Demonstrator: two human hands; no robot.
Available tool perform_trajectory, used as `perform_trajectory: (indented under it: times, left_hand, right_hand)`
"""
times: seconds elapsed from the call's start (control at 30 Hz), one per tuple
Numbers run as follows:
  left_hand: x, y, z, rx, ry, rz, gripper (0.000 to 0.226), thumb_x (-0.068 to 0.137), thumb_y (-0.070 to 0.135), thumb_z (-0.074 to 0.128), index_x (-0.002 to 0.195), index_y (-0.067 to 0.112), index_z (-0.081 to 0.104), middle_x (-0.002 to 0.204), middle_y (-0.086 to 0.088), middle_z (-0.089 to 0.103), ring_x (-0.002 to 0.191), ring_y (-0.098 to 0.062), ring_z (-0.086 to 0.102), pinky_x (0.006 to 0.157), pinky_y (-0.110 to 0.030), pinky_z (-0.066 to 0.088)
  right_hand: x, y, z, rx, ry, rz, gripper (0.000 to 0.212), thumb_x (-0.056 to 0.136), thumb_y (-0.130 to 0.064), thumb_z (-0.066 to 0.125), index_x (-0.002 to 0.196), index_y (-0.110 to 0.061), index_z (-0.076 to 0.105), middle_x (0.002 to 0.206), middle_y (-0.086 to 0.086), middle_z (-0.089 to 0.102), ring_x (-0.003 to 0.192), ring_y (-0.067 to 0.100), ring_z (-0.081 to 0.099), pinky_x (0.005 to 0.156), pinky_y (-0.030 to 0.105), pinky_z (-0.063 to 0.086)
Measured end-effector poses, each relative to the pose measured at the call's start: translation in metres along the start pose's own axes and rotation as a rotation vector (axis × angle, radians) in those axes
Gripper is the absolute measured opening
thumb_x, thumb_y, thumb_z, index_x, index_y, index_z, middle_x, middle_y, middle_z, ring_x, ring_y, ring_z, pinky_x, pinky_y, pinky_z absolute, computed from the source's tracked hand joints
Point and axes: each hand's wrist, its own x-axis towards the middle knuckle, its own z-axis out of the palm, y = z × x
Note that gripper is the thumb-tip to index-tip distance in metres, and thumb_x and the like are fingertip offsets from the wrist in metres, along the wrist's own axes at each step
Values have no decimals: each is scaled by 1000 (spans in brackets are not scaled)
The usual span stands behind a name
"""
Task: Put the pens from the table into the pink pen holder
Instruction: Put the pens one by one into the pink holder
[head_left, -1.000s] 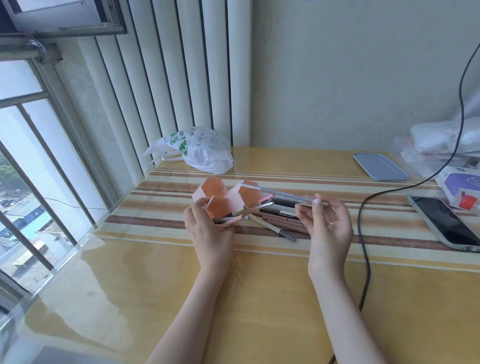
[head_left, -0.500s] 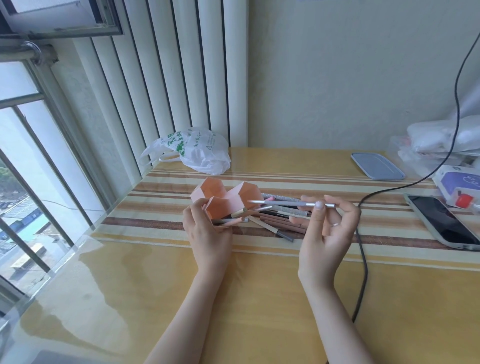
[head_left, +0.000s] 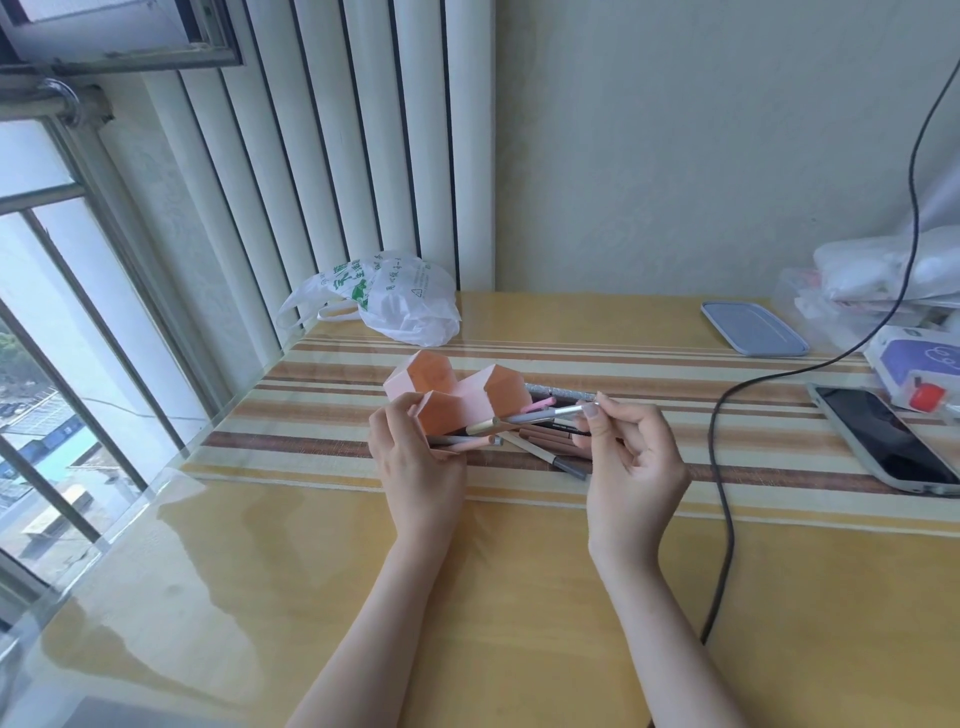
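The pink pen holder (head_left: 470, 397), made of several hexagonal cells, lies on its side on the striped table mat, its openings facing right. My left hand (head_left: 415, 462) grips its near left end. My right hand (head_left: 631, 462) pinches a silver-grey pen (head_left: 550, 414) by its right end, with the tip pointing left at the holder's openings. Several pens (head_left: 553, 441) lie in a loose pile just right of the holder, partly behind my right hand, and a few pens stick out of the lower cells.
A black cable (head_left: 724, 467) runs down the table right of my right hand. A phone (head_left: 888, 439) lies at the right, with a purple box (head_left: 919, 366) behind it. A blue-grey lid (head_left: 753, 328) and a white plastic bag (head_left: 395, 299) sit toward the back.
My right hand has carried the silver-grey pen leftward and lower, bringing its tip close to the holder's openings. My left hand has stayed on the holder.
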Motion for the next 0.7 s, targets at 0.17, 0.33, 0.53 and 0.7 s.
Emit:
perform_trajectory:
  times: [0.17, 0.33, 0.53, 0.7]
  left_hand:
    - [0, 1, 0, -14, -11, -3, 67, 61, -5, 73, 117, 20, 45, 111, 7, 39, 101, -9, 33, 83, -31, 34]
    - [0, 1, 0, -19, -12, -14, 69, 60, -6, 72, 116, 22, 44, 110, 7, 39, 104, -17, 37, 83, -31, 35]
    - [0, 2, -1, -49, -3, -57, 65, 62, -7, 68, 116, 21, 45, 111, 4, 41, 103, -12, 35, 81, -27, 31]
    - [2, 1, -2, -95, 40, -101, 64, 63, -5, 71, 114, 23, 44, 109, 4, 41, 98, -4, 32, 76, -19, 28]
  right_hand:
    - [-2, 9, 1, -258, -253, -24, 10, 82, -1, 70, 88, -8, 73, 92, -4, 73, 81, -3, 67, 74, 7, 50]
    - [1, 11, 0, -341, -304, -39, 11, 78, 1, 72, 88, -4, 75, 96, -5, 68, 89, -7, 58, 74, -4, 40]
    - [4, 9, -1, -295, -225, 69, 15, 88, -9, 64, 98, -16, 71, 88, -12, 68, 80, -6, 62, 70, 3, 43]
    - [8, 20, -10, -666, -289, 129, 7, 89, -16, 63, 96, -18, 63, 87, -5, 65, 82, 18, 61, 62, 28, 50]
